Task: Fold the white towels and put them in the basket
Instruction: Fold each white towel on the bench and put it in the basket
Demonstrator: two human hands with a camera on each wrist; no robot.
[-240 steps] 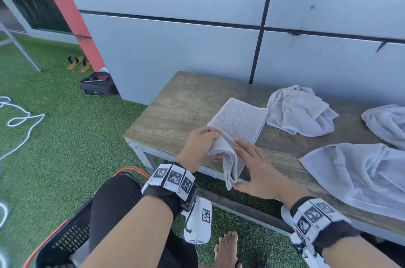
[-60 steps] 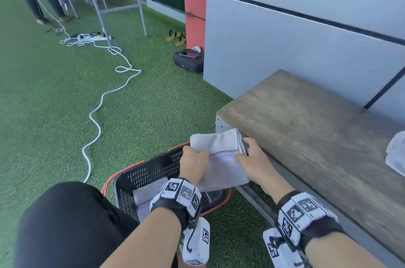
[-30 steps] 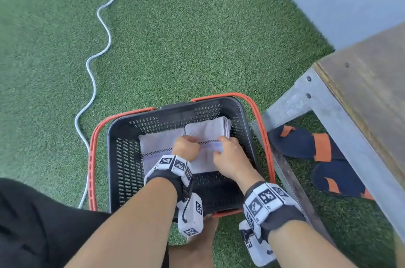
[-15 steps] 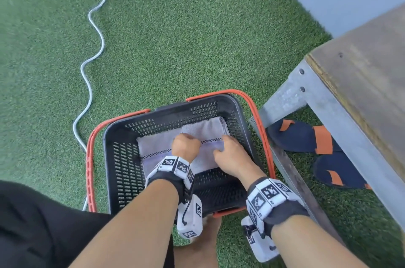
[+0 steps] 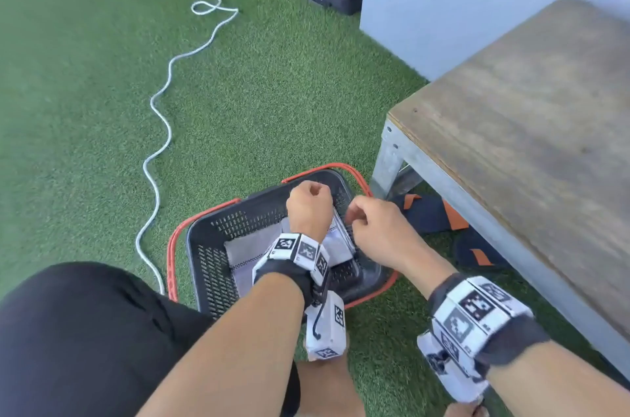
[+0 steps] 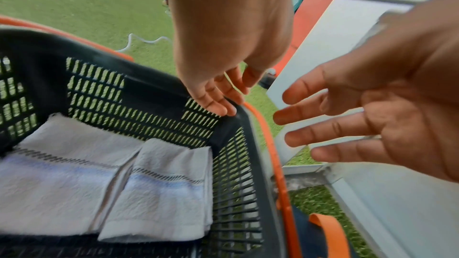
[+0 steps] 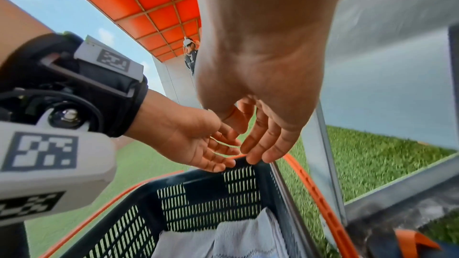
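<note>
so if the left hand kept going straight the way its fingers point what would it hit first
Probably the far rim of the black plastic basket; the left hand has its fingertips just above it, though depth is unclear.

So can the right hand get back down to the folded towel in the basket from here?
Probably yes: the right hand is empty over the basket, and nothing covers the folded towel.

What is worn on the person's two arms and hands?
Both forearms are bare, no sleeves. The left hand and right hand wear no gloves. Each wrist has a black strap ringed with white blocks bearing black square codes. A white camera box with a thin black cable hangs below the left wrist.
</note>
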